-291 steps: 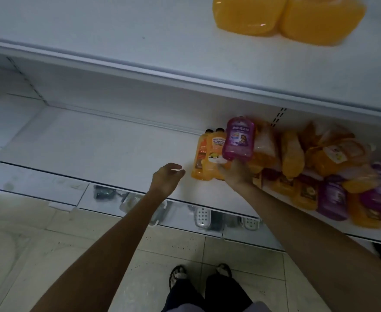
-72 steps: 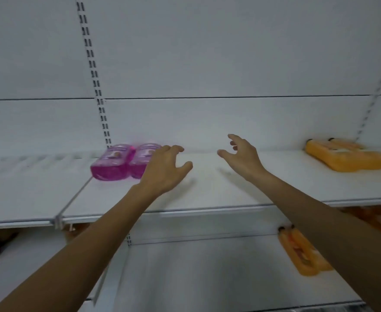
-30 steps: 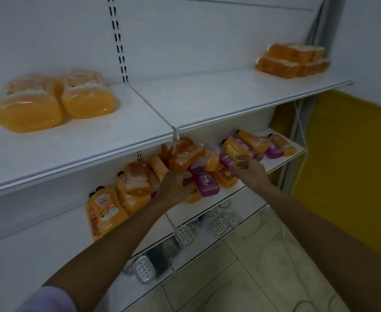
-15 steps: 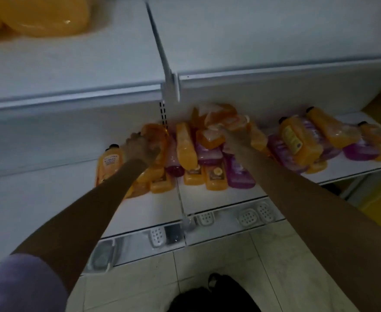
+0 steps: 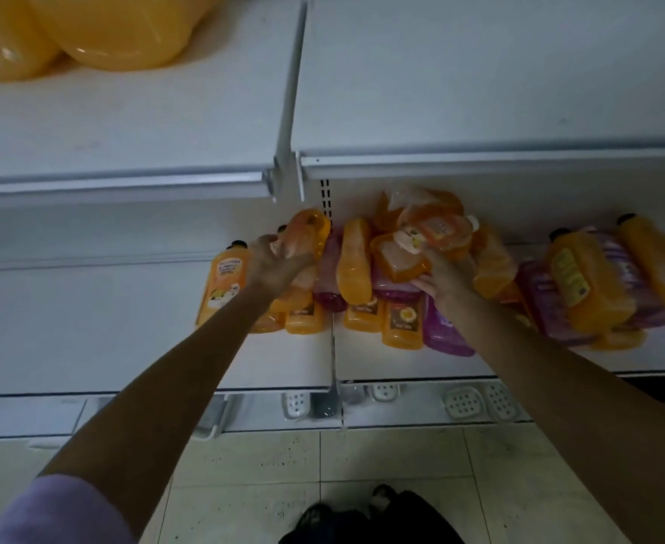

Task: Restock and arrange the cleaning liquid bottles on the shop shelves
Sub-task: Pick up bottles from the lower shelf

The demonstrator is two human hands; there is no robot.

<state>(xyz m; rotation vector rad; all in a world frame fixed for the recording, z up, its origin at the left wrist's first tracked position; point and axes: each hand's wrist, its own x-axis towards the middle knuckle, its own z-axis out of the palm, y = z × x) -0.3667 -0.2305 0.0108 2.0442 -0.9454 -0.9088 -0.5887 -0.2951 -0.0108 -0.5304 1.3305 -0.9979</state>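
Observation:
A heap of orange and purple cleaning liquid bottles (image 5: 397,292) lies on the lower shelf (image 5: 146,347). My left hand (image 5: 273,265) grips an orange bottle (image 5: 309,233) at the heap's left end, lifted a little above the others. My right hand (image 5: 442,276) reaches into the middle of the heap and holds an orange bottle with a white label (image 5: 433,233) from below. One orange bottle (image 5: 222,284) stands upright left of my left hand. More orange and purple bottles (image 5: 598,284) lie piled to the right.
The upper shelf (image 5: 480,92) juts out above the heap, with two large orange bottles (image 5: 87,29) at its left. A metal divider (image 5: 289,111) splits the shelves. White soap dishes (image 5: 464,402) sit on the bottom ledge. My feet (image 5: 362,520) stand on tiled floor.
My left hand has closed on the orange bottle and raised it slightly. My right hand has shifted under the labelled orange bottle. The view has moved a little closer to the heap.

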